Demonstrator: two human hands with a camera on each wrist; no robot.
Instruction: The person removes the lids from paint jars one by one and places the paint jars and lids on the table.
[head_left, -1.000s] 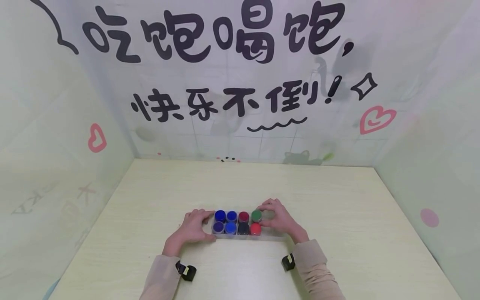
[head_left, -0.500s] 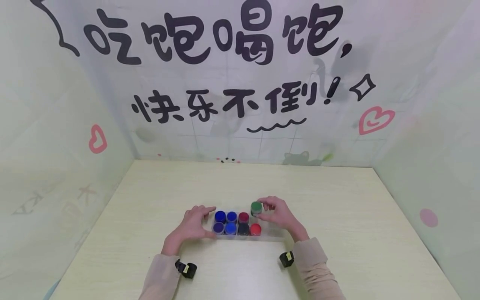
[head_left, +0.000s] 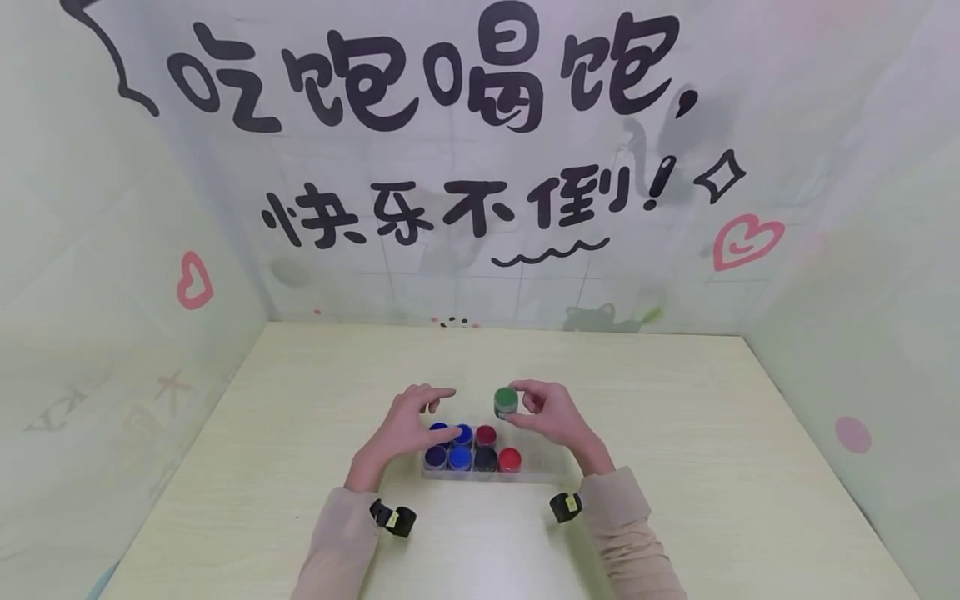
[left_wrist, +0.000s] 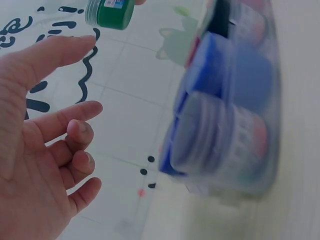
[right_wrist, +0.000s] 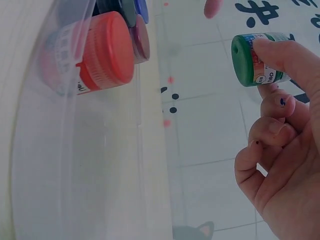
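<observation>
My right hand (head_left: 557, 414) pinches a small green-lidded paint jar (head_left: 506, 400) between thumb and fingers, raised behind the clear plastic box (head_left: 543, 471). A printed label shows on that jar in the right wrist view, where the other fingers curl loosely below it. Over the box's left end, my left hand (head_left: 405, 427) has its thumb and index finger spread, holding nothing. Its thumb overlaps the blue jars (head_left: 460, 459) in the head view. A dark red jar (head_left: 486, 435), a black jar (head_left: 486, 460) and a bright red jar (head_left: 510, 460) stand in the box.
The box rests on a pale wood-grain table (head_left: 480, 542). Light printed cloth walls (head_left: 480, 283) close off the back and both sides. Black camera mounts (head_left: 395, 520) are strapped at both wrists.
My right hand has lifted the green paint jar out of the box's back row, up and slightly left. My left hand has left the box's left end, moving up and right.
</observation>
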